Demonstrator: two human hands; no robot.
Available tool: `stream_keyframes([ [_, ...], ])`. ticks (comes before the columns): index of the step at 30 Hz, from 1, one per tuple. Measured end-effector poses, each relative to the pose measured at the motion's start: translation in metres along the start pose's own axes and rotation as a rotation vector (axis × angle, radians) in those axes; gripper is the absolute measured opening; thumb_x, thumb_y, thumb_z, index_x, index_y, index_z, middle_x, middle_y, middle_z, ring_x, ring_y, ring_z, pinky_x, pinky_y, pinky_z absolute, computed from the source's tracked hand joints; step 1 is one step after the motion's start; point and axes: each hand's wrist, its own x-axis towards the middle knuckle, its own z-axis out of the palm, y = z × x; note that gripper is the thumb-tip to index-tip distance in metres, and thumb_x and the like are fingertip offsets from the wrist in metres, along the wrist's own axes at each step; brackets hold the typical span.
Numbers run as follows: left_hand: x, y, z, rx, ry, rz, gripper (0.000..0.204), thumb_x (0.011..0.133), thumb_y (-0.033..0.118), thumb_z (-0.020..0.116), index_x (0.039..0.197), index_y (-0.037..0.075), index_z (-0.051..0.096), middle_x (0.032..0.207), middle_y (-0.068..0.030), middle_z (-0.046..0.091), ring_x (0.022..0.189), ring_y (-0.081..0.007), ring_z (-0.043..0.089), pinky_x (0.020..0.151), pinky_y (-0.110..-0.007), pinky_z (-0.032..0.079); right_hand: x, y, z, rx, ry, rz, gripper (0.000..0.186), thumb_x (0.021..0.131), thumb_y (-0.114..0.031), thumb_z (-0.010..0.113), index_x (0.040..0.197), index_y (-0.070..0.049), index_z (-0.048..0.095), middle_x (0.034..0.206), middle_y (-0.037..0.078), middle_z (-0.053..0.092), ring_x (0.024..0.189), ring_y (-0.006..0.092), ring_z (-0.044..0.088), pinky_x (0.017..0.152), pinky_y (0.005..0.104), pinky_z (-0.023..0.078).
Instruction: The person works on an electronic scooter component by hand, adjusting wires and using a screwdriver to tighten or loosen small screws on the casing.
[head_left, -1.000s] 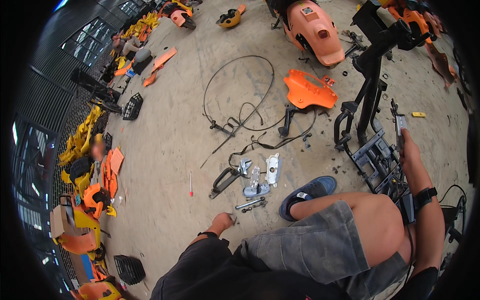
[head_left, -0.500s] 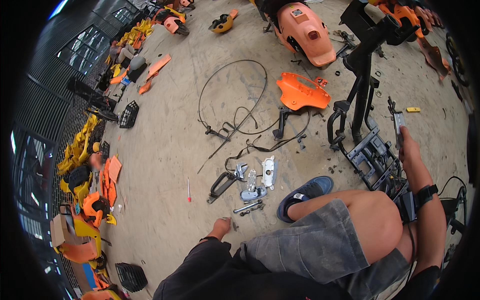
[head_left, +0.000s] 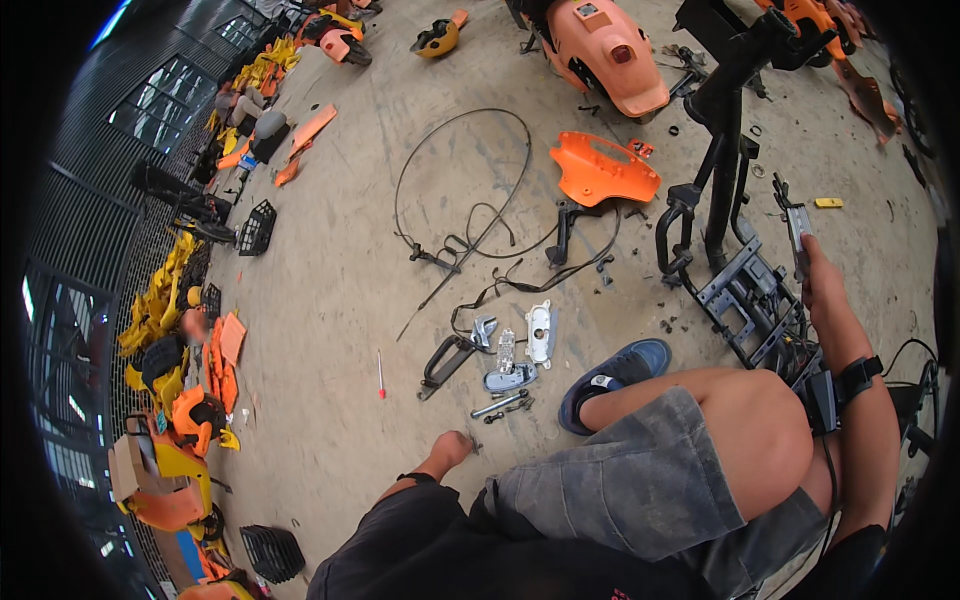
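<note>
My left hand (head_left: 452, 451) is low over the concrete floor, fingers curled down and closed. A small dark piece (head_left: 476, 446) shows at its fingertips; whether they grip it is hidden. Just beyond lie a long bolt (head_left: 500, 405) and some shorter bolts (head_left: 495, 417). My right hand (head_left: 822, 280) is closed around a flat silver metal box (head_left: 797, 222) with short dark leads at its far end, held beside the black scooter frame (head_left: 716, 190). Near my shoe are a clear ribbed lens (head_left: 506, 350), a white lamp housing (head_left: 541, 335) and a grey oval lamp part (head_left: 510, 377).
A red-tipped screwdriver (head_left: 381, 375), a black bracket (head_left: 444, 370) and a looped cable (head_left: 398, 190) lie ahead. An orange panel (head_left: 603, 172) sits near the frame. An orange scooter body (head_left: 612, 60) stands beyond. Yellow and orange parts (head_left: 160, 300) are piled along the left wall.
My left hand has shifted slightly to the right over the floor, its fingers more tucked. My right hand still holds the silver box, and the view has tilted a little.
</note>
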Motion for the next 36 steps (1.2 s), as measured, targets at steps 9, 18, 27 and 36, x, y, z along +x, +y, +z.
stream_keyframes([
  [9, 0.001, -0.007, 0.023, -0.105, -0.117, -0.080, 0.044, 0.081, 0.044, 0.064, 0.088, 0.001, 0.070, 0.090, -0.0234, 0.068, 0.092, -0.0401, 0.064, 0.084, -0.045, 0.050, -0.007, -0.004, 0.007, -0.018, -0.018, -0.023, 0.050, 0.077, -0.059, 0.067, 0.069, -0.012, 0.052, 0.059, 0.000, 0.040, 0.047, 0.0125, 0.034, 0.044, 0.0307, 0.026],
  [18, -0.024, 0.016, 0.000, -0.059, 0.029, 0.058, 0.078, 0.069, 0.033, 0.083, 0.126, 0.000, 0.042, 0.118, -0.0255, 0.058, 0.109, -0.0410, 0.058, 0.092, -0.044, 0.047, -0.008, -0.004, 0.003, -0.009, -0.038, -0.036, 0.049, 0.078, -0.057, 0.067, 0.067, -0.012, 0.051, 0.057, 0.000, 0.039, 0.045, 0.0130, 0.032, 0.043, 0.0312, 0.025],
  [27, -0.011, 0.017, 0.018, -0.158, -0.005, -0.021, 0.073, 0.069, 0.026, 0.084, 0.122, -0.001, 0.040, 0.107, -0.0247, 0.063, 0.103, -0.0411, 0.060, 0.089, -0.044, 0.048, -0.007, -0.004, -0.001, 0.008, 0.001, -0.011, 0.050, 0.078, -0.057, 0.067, 0.068, -0.011, 0.052, 0.057, 0.000, 0.040, 0.044, 0.0131, 0.034, 0.042, 0.0310, 0.025],
  [36, -0.016, 0.022, 0.008, -0.148, -0.031, 0.005, 0.070, 0.069, 0.024, 0.083, 0.120, 0.000, 0.043, 0.097, -0.0213, 0.065, 0.098, -0.0393, 0.062, 0.084, -0.044, 0.050, -0.009, -0.004, 0.001, 0.019, -0.018, -0.022, 0.050, 0.078, -0.057, 0.068, 0.066, -0.012, 0.052, 0.055, -0.001, 0.039, 0.043, 0.0129, 0.033, 0.042, 0.0312, 0.025],
])
